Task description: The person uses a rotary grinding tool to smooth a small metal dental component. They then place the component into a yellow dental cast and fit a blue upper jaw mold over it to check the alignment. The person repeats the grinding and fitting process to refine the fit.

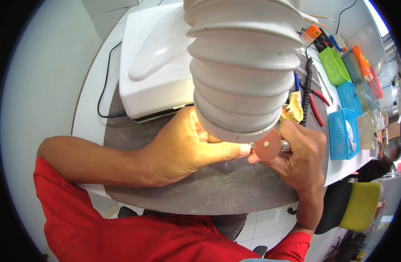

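My left hand (178, 148) reaches in from the left, its thumb and fingers pinched on a small shiny metal piece (252, 145) that barely shows at the thumb tip. My right hand (304, 153) is closed around a rotary handpiece (286, 146), whose metal nose points left. A thin, round reddish-brown disc (266, 150) is mounted on that nose. The metal piece sits right at the disc's left edge; whether they touch I cannot tell. Both hands are just below the mouth of a wide white ribbed hose (246, 74), which hides some left fingers.
A white machine housing (154, 87) stands behind my left hand. Beyond my right hand are a yellowish dental cast (295, 108), red-handled pliers (315, 109) and a black coiled cord (307, 87). Blue (342, 135) and green baskets (334, 65) line the right; a person (379, 163) is farther off.
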Motion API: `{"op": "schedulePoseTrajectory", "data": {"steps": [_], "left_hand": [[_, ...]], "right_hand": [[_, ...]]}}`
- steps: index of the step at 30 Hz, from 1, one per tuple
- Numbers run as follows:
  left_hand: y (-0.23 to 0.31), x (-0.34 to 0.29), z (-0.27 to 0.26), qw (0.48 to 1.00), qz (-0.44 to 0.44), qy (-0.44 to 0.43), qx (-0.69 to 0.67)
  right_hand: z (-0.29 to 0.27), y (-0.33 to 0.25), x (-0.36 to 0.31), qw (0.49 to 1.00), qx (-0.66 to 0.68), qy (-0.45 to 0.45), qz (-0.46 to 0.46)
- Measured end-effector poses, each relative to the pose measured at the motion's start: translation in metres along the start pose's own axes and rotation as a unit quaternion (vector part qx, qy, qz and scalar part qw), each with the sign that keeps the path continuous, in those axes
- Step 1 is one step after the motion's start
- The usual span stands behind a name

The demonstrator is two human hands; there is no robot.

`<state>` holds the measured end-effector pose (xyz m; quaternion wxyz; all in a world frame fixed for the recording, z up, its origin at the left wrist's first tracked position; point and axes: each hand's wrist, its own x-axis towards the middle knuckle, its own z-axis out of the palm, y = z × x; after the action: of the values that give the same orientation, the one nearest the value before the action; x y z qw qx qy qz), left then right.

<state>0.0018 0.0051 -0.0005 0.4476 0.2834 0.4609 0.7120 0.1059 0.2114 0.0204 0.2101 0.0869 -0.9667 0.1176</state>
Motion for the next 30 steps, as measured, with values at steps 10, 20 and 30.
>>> {"op": "schedulePoseTrajectory", "data": {"steps": [10, 20, 30], "left_hand": [[0.0041, -0.0019, 0.0023, 1.000, -0.009, 0.009, 0.006], [0.0026, -0.0029, 0.0017, 0.999, -0.026, 0.031, -0.011], [0.0030, -0.0042, 0.0008, 0.999, -0.032, 0.028, -0.033]], "right_hand": [[0.0000, -0.0003, 0.0003, 1.000, 0.010, 0.003, 0.002], [0.0017, 0.0041, -0.0017, 1.000, 0.014, 0.011, 0.008], [0.0010, 0.0021, -0.0013, 1.000, 0.015, 0.006, 0.002]]}}
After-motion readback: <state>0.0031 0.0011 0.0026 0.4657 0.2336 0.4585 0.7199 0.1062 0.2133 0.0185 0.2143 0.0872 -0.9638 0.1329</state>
